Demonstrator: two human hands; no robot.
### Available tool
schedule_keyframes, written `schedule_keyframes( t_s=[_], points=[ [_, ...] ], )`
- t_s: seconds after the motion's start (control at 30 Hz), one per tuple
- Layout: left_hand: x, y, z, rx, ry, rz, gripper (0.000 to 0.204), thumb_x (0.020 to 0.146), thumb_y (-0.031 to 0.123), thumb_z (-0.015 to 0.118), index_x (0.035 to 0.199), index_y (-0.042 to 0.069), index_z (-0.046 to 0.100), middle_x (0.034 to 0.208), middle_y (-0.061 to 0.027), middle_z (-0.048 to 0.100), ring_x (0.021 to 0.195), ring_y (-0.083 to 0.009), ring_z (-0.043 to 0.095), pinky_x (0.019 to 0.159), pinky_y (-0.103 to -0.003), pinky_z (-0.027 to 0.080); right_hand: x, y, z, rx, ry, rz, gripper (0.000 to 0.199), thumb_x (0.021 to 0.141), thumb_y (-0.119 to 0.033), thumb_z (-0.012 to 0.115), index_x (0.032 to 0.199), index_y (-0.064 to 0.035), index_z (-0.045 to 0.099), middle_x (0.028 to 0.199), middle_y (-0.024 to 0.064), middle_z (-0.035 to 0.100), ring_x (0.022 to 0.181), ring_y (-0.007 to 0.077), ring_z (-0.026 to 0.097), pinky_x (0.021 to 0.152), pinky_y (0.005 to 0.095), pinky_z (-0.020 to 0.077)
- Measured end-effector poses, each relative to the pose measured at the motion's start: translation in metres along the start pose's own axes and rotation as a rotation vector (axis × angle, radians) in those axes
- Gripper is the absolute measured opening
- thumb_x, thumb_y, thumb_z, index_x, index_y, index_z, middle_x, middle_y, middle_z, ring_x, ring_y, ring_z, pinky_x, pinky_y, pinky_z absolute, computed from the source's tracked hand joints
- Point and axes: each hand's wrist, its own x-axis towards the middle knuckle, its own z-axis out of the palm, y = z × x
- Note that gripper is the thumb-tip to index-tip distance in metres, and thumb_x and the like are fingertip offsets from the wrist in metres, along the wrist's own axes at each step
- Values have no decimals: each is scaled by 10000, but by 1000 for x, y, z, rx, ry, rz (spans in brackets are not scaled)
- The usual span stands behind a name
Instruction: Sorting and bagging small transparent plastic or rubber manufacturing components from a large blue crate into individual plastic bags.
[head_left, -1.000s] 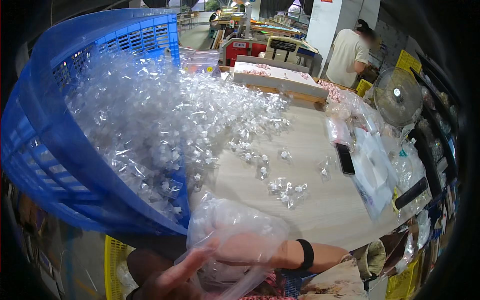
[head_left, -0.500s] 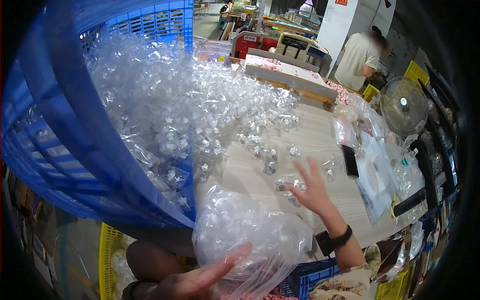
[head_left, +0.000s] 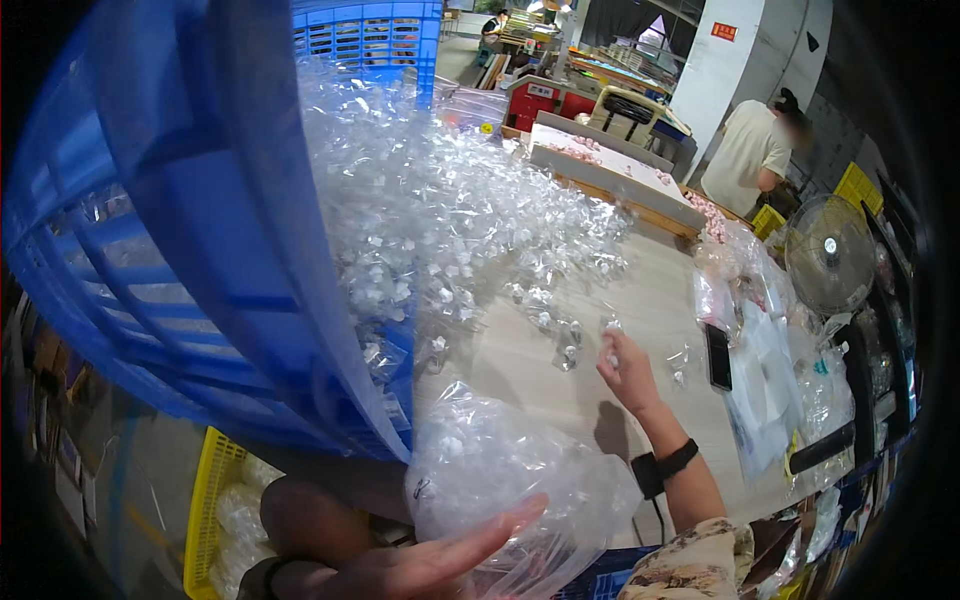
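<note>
A large clear plastic bag (head_left: 500,450), part filled with small clear packets holding white pieces, lies at the near edge of the table. My left hand (head_left: 465,555) rests along the bag's near side, its visible fingers stretched out flat; the thumb is hidden. Over the tabletop, my right hand (head_left: 628,372) has its fingers curled in around a small clear packet, of which a white bit shows at the fingertips. Just beyond that hand is another packet (head_left: 612,325). A few loose packets (head_left: 568,345) lie to its left, in front of a big heap (head_left: 450,220) of them.
A tilted blue plastic crate (head_left: 250,250) rises at the left, beside the heap. To the right are a black phone (head_left: 718,357), plastic bags (head_left: 765,390) and a fan (head_left: 830,255). A shallow tray (head_left: 610,165) stands at the back; a person (head_left: 745,155) is beyond.
My right hand has gone from spread fingers to curled ones, and the packets beneath it have left the table. The view has shifted left; my left hand stays by the bag.
</note>
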Motion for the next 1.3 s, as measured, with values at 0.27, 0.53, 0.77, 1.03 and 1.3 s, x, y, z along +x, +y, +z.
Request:
schedule_keyframes(
  t_s=[0.27, 0.53, 0.77, 1.03, 1.3],
  points=[
    [22, 16, 0, 88, 21, -58, 858, 705, -240, 447, 1460, -56, 83, 1492, -335, 84, 408, -12, 368, 399, -201, 302, 14, -10, 44, -144, -13, -179, 437, 781, -181, 678, 1172, -90, 506, 1112, 165, 524, 917, 387, 582, 782, 438, 493],
    [14, 16, -1, -48, 23, -224, 873, 715, -219, 463, 1466, -40, 54, 1410, -286, 188, 447, -5, 391, 408, -194, 294, -1, -2, 1, 404, 213, -81, 312, 817, -69, 664, 1103, -55, 541, 862, 1, 565, 684, 69, 535, 547, 236, 464],
    [4, 9, 5, 173, 83, 30, 869, 706, -233, 454, 1460, -61, 57, 1497, -328, 84, 415, -4, 342, 394, -207, 275, -95, -140, -124, 1002, -239, -459, 362, 877, -286, 611, 1076, 17, 597, 1048, 115, 659, 800, 260, 657, 634, 386, 524],
    [17, 27, -4, 163, 82, -146, 878, 714, -224, 477, 1469, -37, 68, 1503, -318, 84, 418, -4, 345, 396, -204, 276, -44, -218, -85, 325, -544, -1028, 282, 888, -206, 604, 1083, -5, 640, 1083, 151, 636, 897, 330, 647, 763, 387, 524],
    [30, -9, 34, 190, 139, -122, 868, 719, -223, 481, 1467, -38, 81, 1501, -317, 94, 416, -6, 344, 397, -207, 278, 117, -85, -13, 294, 4, -339, 242, 815, -42, 627, 1049, -92, 658, 958, 94, 667, 815, 197, 623, 684, 317, 494]
  ],
)
